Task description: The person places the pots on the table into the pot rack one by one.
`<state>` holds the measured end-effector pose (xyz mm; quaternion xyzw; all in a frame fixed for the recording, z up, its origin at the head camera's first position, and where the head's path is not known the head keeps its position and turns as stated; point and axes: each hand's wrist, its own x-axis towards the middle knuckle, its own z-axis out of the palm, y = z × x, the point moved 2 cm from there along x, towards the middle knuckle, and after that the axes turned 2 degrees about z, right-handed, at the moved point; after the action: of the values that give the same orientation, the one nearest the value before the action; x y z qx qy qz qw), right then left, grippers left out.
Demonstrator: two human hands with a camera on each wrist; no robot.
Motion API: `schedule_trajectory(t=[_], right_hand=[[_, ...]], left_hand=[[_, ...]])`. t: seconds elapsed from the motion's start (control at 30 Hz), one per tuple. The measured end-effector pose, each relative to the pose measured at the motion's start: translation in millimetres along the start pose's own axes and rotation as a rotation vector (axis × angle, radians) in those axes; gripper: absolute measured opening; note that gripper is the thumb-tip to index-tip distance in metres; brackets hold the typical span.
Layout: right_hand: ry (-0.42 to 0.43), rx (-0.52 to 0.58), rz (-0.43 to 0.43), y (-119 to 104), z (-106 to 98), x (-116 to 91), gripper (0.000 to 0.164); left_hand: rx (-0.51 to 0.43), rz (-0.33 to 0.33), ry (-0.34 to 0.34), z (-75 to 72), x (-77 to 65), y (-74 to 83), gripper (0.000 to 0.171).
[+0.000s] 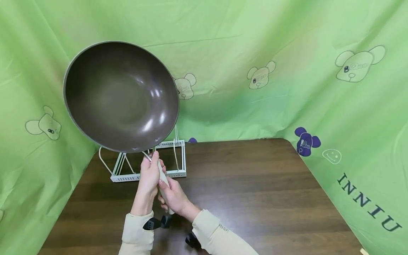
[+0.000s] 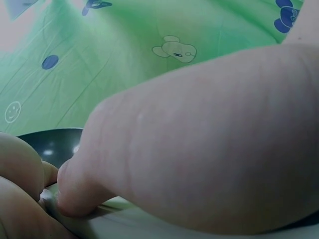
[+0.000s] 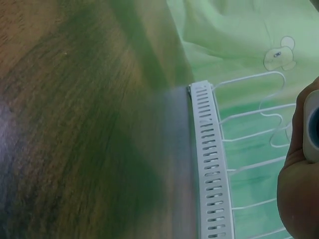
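A large dark wok (image 1: 118, 95) with a pale handle (image 1: 163, 177) is held up over the left back of the table, its hollow turned to the head camera. My left hand (image 1: 150, 175) grips the handle near the pan. Lower down, my right hand (image 1: 175, 196) holds the same handle close to its end. In the left wrist view, the left thumb (image 2: 84, 184) lies along the handle and part of the wok (image 2: 55, 144) shows beyond. The right wrist view catches the handle's end (image 3: 312, 127) beside the right hand (image 3: 299, 194).
Below and behind the wok stands a white metal rack (image 1: 183, 159) with slotted rails and wire dividers, partly hidden by the pan and hands. It rests on a dark wooden table (image 1: 255, 191). A green printed cloth (image 1: 223, 46) hangs around the back and sides.
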<state>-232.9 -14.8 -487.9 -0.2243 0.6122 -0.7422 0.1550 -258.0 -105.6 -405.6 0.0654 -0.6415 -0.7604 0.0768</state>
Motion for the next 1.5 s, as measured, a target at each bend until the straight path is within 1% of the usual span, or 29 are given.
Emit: schedule_trajectory(t=[0.23, 0.47, 0.6, 0.77, 0.93, 1.1, 1.27, 1.5], right_hand=[[-0.026, 0.018, -0.011, 1.4, 5.6, -2.0, 0.047], [-0.045, 0.043, -0.033, 1.3, 10.3, 2.9, 0.047], [-0.053, 0.052, -0.036, 1.7, 14.3, 5.8, 0.048], [-0.068, 0.057, -0.031, 1.5, 21.6, 9.4, 0.048], [-0.083, 0.058, -0.025, 0.0, 28.5, 14.3, 0.046], [-0.103, 0.068, -0.02, -1.3, 33.1, 18.4, 0.048], [-0.12, 0.084, -0.018, -2.1, 37.0, 20.3, 0.05], [-0.136, 0.114, -0.001, -0.2, 43.2, 21.6, 0.045]], left_hand=[[0.016, 0.01, 0.025, -5.6, -3.7, -0.8, 0.02], [0.026, 0.034, 0.038, -10.7, -3.7, 3.7, 0.021], [0.026, 0.033, 0.047, -14.6, -3.5, 6.0, 0.021], [0.008, 0.028, 0.064, -22.0, -4.0, 8.6, 0.019], [-0.011, 0.041, 0.078, -28.6, -2.7, 12.4, 0.021], [0.024, 0.062, 0.094, -33.6, -3.0, 17.6, 0.023], [0.038, 0.081, 0.101, -37.5, -3.0, 20.3, 0.026], [0.062, 0.101, 0.12, -42.1, -5.8, 22.0, 0.024]])
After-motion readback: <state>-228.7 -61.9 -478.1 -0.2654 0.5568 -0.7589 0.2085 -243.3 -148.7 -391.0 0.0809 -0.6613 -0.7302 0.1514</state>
